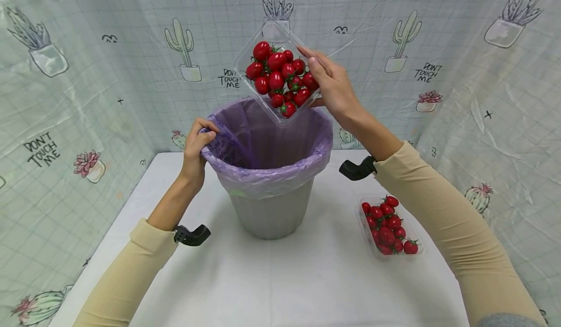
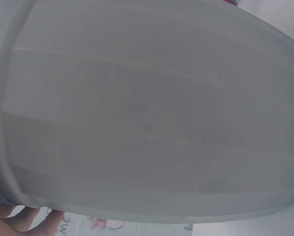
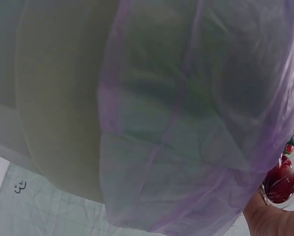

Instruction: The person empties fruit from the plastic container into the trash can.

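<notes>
A grey trash bin [image 1: 271, 215] stands on the table, lined with a purple plastic bag [image 1: 280, 183] folded over its rim. My left hand [image 1: 198, 142] grips the bin's left rim, thumb over the bag. Above the opening, my right hand [image 1: 328, 81] holds a clear plastic container [image 1: 280, 118] by its right edge. It is tilted and filled with several cherry tomatoes [image 1: 276, 80]. In the left wrist view the bin's grey wall [image 2: 147, 118] fills most of the picture. The right wrist view shows the bag's overhang [image 3: 176, 147], with one red tomato [image 3: 280, 184] beside the hand.
A second clear container [image 1: 370, 249] of cherry tomatoes [image 1: 387, 229] sits on the white table [image 1: 263, 278], right of the bin. Patterned curtains [image 1: 131, 74] surround the table at the back and sides.
</notes>
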Demonstrator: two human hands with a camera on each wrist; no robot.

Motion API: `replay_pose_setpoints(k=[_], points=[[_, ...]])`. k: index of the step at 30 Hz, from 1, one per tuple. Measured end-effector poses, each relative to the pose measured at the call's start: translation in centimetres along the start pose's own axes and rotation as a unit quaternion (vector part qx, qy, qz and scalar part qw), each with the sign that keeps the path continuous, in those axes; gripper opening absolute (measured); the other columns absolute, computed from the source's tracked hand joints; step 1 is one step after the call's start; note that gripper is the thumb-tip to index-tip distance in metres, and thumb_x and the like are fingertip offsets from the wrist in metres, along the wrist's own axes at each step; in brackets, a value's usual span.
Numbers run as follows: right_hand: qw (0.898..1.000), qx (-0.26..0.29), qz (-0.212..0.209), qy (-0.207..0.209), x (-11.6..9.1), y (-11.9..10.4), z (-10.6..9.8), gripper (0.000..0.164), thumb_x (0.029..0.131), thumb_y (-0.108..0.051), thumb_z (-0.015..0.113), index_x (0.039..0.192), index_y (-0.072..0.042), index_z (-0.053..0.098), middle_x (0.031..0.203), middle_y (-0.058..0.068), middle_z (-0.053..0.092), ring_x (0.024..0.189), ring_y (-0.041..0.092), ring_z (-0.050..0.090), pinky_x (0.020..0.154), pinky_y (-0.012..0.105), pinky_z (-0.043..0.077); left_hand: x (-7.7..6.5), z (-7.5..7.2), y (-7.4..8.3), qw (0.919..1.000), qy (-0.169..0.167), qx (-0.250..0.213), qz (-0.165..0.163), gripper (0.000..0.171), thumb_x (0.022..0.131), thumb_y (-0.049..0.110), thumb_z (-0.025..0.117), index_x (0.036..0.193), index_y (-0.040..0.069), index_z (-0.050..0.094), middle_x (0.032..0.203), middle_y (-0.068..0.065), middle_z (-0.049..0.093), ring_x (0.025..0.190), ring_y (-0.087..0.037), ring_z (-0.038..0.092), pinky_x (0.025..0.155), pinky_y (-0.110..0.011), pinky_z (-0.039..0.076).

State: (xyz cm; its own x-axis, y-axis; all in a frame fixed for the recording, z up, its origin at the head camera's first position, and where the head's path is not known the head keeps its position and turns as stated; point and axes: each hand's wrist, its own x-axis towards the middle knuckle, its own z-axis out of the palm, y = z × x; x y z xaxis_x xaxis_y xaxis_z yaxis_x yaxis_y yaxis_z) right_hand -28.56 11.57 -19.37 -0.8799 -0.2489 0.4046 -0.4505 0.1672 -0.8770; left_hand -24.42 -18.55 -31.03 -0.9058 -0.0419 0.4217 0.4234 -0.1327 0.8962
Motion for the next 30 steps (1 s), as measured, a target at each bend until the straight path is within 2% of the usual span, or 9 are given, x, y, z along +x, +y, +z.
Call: replay_pose_setpoints(k=[6, 13, 19, 30], points=[[1.000, -0.001, -0.001, 0.000, 0.03, -0.07, 0.07, 0.046, 0.109, -0.040, 0.042, 0.154, -0.032, 0.048, 0.161, -0.006, 0.046, 0.132, 0.026, 0.060, 0.077, 0.039, 0.064, -0.04, -0.06, -0.11, 1.0000, 0.001, -0.003, -0.003, 0.014, 0.088, 0.022, 0.047, 0.096, 0.022, 0.059, 0.100, 0.000, 0.052, 0.085, -0.015, 0.050, 0.072, -0.028, 0.042], [1.000, 0.000, -0.006, 0.004, 0.04, 0.07, 0.19, 0.046, 0.109, -0.038, 0.042, 0.154, -0.030, 0.048, 0.161, -0.007, 0.045, 0.133, 0.026, 0.059, 0.074, 0.035, 0.064, 0.00, -0.16, -0.06, 1.0000, 0.001, -0.001, -0.004, 0.015, 0.088, 0.022, 0.047, 0.096, 0.023, 0.059, 0.101, -0.001, 0.052, 0.086, -0.016, 0.050, 0.073, -0.029, 0.042], [1.000, -0.003, -0.008, 0.006, 0.04, 0.17, 0.24, 0.046, 0.109, -0.038, 0.042, 0.155, -0.030, 0.048, 0.162, -0.009, 0.043, 0.136, 0.024, 0.056, 0.078, 0.040, 0.064, 0.03, -0.12, 0.00, 1.0000, 0.000, 0.000, -0.003, 0.015, 0.088, 0.021, 0.046, 0.096, 0.023, 0.059, 0.100, -0.001, 0.052, 0.085, -0.016, 0.049, 0.072, -0.028, 0.042], [1.000, 0.002, -0.015, 0.003, 0.08, 0.17, 0.24, 0.046, 0.109, -0.038, 0.043, 0.155, -0.031, 0.048, 0.162, -0.009, 0.043, 0.137, 0.025, 0.056, 0.077, 0.038, 0.064, 0.11, -0.10, -0.07, 1.0000, 0.002, 0.000, -0.006, 0.015, 0.088, 0.021, 0.046, 0.096, 0.023, 0.059, 0.100, 0.001, 0.052, 0.086, -0.015, 0.049, 0.073, -0.029, 0.042]])
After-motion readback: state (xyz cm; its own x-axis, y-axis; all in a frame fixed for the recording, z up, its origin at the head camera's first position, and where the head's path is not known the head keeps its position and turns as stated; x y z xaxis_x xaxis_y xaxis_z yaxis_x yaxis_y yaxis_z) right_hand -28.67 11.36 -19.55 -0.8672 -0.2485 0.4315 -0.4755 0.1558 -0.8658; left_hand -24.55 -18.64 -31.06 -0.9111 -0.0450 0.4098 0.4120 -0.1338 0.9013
